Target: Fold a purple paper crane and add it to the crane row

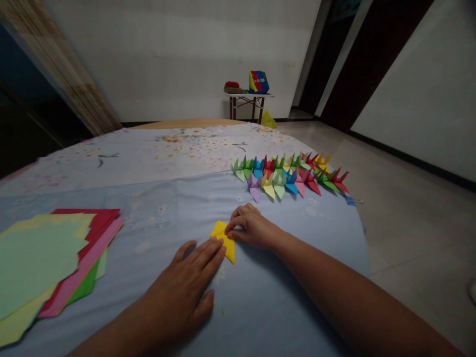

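A small piece of folded yellow paper point(219, 228) lies on the blue cloth in front of me, with a pointed end toward me. My left hand point(195, 270) rests flat over its left side, fingertips pressing on the paper and the thumb held apart. On the paper's right edge, my right hand point(248, 225) pinches with thumb and forefinger. Part of the paper is covered by my fingers. Beyond my right hand stand rows of folded paper cranes point(278, 184) in several colours.
At the left lies a fanned stack of coloured paper sheets point(40, 263). A floral cloth point(208, 153) covers the far part of the table, whose right edge curves past the cranes. By the back wall stands a small table point(247, 95) carrying a colourful bag point(259, 82).
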Action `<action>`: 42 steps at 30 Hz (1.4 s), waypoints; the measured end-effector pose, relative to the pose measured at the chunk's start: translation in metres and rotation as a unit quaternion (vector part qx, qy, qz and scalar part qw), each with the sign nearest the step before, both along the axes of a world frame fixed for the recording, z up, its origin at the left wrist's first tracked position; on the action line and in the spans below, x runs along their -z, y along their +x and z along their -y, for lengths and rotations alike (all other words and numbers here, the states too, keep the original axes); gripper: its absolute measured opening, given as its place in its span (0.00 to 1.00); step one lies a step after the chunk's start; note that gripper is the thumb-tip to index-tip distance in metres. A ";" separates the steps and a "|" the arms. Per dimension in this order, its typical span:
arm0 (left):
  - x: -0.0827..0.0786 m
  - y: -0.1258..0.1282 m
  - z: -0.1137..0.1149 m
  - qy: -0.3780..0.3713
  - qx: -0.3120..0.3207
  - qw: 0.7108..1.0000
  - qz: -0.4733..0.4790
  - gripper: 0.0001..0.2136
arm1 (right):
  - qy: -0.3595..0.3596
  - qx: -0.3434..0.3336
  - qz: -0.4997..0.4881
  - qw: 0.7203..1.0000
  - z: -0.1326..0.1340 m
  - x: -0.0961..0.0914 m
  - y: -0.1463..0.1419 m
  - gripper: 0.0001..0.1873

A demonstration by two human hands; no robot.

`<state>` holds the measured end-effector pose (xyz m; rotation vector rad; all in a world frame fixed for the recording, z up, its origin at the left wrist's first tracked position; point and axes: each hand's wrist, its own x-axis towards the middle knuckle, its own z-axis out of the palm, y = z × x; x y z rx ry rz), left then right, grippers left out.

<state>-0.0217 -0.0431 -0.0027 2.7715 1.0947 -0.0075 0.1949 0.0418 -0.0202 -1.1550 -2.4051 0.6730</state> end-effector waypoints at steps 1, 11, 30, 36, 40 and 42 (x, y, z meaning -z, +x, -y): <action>0.000 0.001 0.000 0.000 -0.002 1.000 -0.003 0.31 | -0.002 0.001 0.000 1.000 0.000 0.000 0.000 0.06; -0.002 0.005 0.002 0.004 0.001 1.000 -0.020 0.30 | 0.052 -0.012 0.011 0.999 0.003 0.001 -0.002 0.08; 0.017 -0.001 0.007 0.114 -0.054 0.992 0.000 0.25 | 0.074 -0.027 0.005 0.997 0.002 0.009 -0.003 0.08; 0.018 0.004 0.006 0.105 -0.099 0.990 -0.012 0.26 | 0.066 -0.028 0.000 0.997 0.001 0.009 -0.003 0.08; 0.014 0.003 0.005 0.064 -0.094 0.993 -0.020 0.26 | 0.064 -0.027 0.006 0.998 0.001 0.009 -0.004 0.08; 0.011 0.002 0.005 0.040 -0.079 0.996 -0.025 0.25 | 0.065 -0.026 0.008 0.998 0.002 0.008 -0.004 0.08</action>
